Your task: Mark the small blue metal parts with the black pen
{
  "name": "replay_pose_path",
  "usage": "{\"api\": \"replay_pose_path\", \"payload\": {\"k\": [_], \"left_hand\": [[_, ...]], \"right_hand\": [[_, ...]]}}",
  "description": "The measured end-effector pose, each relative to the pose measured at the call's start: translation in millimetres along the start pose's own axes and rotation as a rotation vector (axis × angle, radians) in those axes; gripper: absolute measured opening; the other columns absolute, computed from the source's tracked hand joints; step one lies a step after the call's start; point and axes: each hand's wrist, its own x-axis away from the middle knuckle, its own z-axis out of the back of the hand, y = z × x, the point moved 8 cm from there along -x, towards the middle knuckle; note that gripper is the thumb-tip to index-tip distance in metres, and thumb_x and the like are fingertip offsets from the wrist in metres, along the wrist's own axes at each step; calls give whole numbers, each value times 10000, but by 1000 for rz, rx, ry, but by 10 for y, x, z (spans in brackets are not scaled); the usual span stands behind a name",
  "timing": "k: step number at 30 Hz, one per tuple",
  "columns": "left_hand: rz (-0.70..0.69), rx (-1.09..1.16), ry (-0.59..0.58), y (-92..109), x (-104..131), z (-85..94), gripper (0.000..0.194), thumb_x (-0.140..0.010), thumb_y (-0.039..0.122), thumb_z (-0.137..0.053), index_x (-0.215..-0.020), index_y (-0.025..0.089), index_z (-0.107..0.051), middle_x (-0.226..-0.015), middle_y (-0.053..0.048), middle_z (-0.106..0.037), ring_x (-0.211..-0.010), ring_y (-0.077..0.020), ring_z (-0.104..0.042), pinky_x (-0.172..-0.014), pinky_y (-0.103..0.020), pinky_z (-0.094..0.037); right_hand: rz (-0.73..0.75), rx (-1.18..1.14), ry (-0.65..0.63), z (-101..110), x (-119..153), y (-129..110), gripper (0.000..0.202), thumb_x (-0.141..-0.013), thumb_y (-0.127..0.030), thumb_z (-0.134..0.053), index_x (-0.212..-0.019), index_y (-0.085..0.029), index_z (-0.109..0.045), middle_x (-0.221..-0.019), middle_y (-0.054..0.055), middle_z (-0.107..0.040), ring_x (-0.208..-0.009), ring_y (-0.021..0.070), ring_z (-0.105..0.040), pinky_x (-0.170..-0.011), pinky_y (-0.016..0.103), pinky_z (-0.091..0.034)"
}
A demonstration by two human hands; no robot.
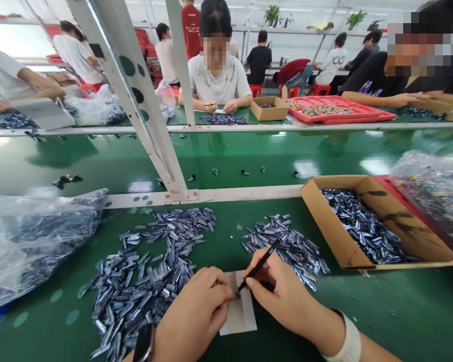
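My right hand [277,294] is closed round a slim black pen-like tool [262,262]; whether it is a pen or tweezers I cannot tell. Its tip points down at a small dark piece over a white card [237,326] with a tan strip. My left hand [198,311] pinches at that spot, its fingertips by the tool's tip and mostly covering the small piece. Left of the card spreads a large pile of shiny dark, narrow plastic-looking pieces [136,286]. Beyond my right hand lies a smaller pile of similar pieces [287,244].
A cardboard box [326,234] of similar pieces stands at right, beside a clear bag [434,181]. Another filled plastic bag [30,246] lies left. A white post [143,105] rises from the rail. Across the green belt [219,151], several people work near a red tray [362,114].
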Motion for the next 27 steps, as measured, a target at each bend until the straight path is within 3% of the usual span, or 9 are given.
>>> {"api": "replay_pose_path", "payload": {"k": [8,17,21,24,27], "left_hand": [[41,-76,-39,10,-8,-12,253,-803,6,-539,-837,218,-672,-946,-15,-637,-898,-191,-607,-792,-318,-527],[-44,-108,5,124,19,-1,293,-787,-6,-519,-870,234,-665,-935,1,-666,-874,-187,-607,-792,-311,-512],[-41,-159,193,-8,10,237,219,-884,107,-491,-914,223,-674,-889,-20,-671,-849,-194,-620,-791,-330,-514],[110,-341,405,-291,31,550,225,-928,210,-469,-966,199,-690,-910,-53,-686,-864,-233,-628,-820,-398,-511],[238,-441,461,-517,54,728,237,-917,284,-501,-954,193,-716,-938,-70,-697,-878,-259,-630,-824,-426,-510]], "right_hand": [[54,31,15,37,11,-48,170,-855,-78,-545,-925,-232,-527,-860,5,-619,-774,158,-662,-700,295,-559],[35,11,22,12,14,-7,167,-858,-115,-573,-929,-247,-500,-873,8,-651,-777,169,-687,-701,307,-577],[67,-45,180,225,-19,-7,151,-883,-294,-636,-927,-246,-500,-889,28,-653,-732,174,-695,-695,336,-606],[86,-120,381,492,-32,-9,328,-842,-484,-688,-942,-256,-475,-870,36,-675,-717,193,-708,-693,367,-629],[84,-143,481,636,-32,-12,416,-793,-567,-712,-939,-263,-468,-857,31,-675,-735,209,-718,-690,386,-639]]}}
